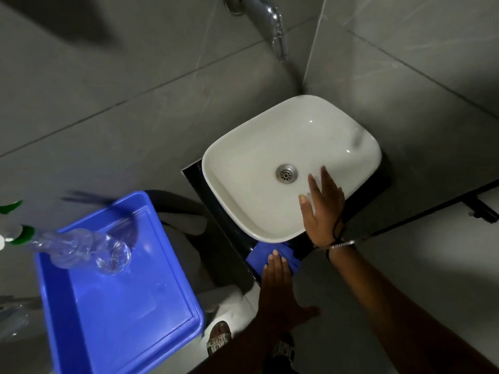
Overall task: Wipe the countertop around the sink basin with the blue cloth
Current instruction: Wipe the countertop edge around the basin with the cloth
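Note:
A white rectangular sink basin [270, 136] sits on a narrow black countertop [216, 209] in a tiled corner. The blue cloth [258, 256] lies on the countertop at the basin's near corner, partly hidden under the rim. My left hand [279, 287] presses flat on the cloth, fingertips toward the basin. My right hand [322, 209] lies open on the basin's near right rim, fingers spread and reaching inside; there is a bracelet on its wrist. The steel drain [286, 173] is just left of those fingers.
A chrome tap [274, 21] sticks out of the grey tiled wall above the basin. To the left stands a blue plastic tub [121, 306] with a clear spray bottle [86, 248] lying across its rim. Below are a sandalled foot [219, 336] and the floor.

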A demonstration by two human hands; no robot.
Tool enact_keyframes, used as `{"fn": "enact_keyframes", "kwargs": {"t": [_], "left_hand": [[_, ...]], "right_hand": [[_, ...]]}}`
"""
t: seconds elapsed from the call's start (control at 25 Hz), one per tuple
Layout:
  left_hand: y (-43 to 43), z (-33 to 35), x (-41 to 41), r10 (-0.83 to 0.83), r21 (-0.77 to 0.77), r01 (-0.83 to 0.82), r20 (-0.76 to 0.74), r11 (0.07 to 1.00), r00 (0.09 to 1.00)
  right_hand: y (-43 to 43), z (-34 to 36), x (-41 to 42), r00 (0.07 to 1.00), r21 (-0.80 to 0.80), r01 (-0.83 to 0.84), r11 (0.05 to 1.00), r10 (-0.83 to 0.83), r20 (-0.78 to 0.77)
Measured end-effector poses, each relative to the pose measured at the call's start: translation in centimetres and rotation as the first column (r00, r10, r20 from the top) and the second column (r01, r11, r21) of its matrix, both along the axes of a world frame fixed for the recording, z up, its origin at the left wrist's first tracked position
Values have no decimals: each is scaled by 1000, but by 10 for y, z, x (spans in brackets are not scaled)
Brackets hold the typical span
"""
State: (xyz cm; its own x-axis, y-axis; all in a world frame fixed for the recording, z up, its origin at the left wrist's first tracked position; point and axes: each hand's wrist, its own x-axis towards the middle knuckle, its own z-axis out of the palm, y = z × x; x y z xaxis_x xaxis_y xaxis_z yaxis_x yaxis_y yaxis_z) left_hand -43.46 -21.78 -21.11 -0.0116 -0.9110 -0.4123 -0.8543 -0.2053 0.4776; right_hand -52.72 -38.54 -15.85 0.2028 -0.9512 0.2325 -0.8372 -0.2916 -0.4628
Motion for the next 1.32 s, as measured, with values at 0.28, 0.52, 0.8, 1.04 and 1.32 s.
{"fn": "enact_keyframes", "kwargs": {"t": [0.28, 0.52, 0.8, 1.04, 1.32], "left_hand": [[-9, 54, 69, 449, -564, -387, -32, 729, 893], [-129, 64, 66, 471, -354, -405, 124, 843, 873], [-136, 38, 71, 526, -446, -399, 208, 801, 825], [-139, 36, 68, 548, -469, -407, 215, 784, 808], [-139, 41, 68, 534, -449, -412, 187, 793, 824]], "right_hand": [[156, -79, 5, 967, 183, -197, 963, 221, -126], [147, -109, -4, 873, 341, -344, 875, 432, -228], [28, -108, -134, 829, 286, -326, 901, 418, -371], [-100, -101, -199, 897, 326, 77, 942, 78, -435], [-85, -103, -138, 936, 382, 331, 863, -247, -253]]}}
